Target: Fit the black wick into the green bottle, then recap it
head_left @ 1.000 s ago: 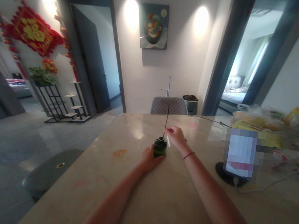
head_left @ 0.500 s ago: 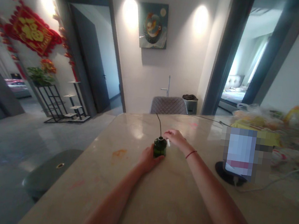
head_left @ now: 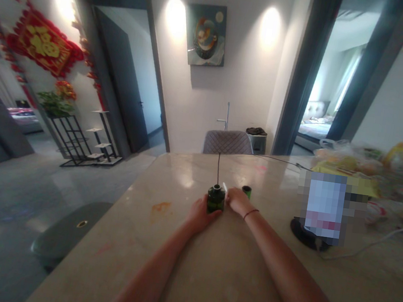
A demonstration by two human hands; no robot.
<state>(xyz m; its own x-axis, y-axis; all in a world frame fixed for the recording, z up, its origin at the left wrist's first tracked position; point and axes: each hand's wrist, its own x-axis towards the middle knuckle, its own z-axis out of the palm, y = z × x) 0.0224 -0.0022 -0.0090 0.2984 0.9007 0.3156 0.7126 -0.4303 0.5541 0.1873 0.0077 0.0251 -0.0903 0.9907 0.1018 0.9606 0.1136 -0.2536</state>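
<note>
My left hand [head_left: 199,214] is wrapped round the lower side of a small dark green glass bottle [head_left: 215,203], which stands upright on the table. Out of its pale-rimmed neck rises one thin dark stick [head_left: 218,167]. Close to the bottle's right side, my right hand [head_left: 236,200] is closed on a short, slim white piece [head_left: 224,187] that points upward; its exact kind is not clear. Just behind the right hand stands a small dark green cylinder [head_left: 246,191] with a dark open top, partly hidden by that hand.
A phone with a blurred screen [head_left: 325,203] leans on a round black stand [head_left: 307,235] to the right, with a white cable [head_left: 364,248] trailing off. Bags and clutter [head_left: 357,163] fill the table's far right. A grey chair [head_left: 228,142] and a green stool [head_left: 70,232] border the table.
My right hand has dropped lower beside the bottle, and the white piece now points upward. The green cylinder has come into sight behind it. The dark stick stands straighter.
</note>
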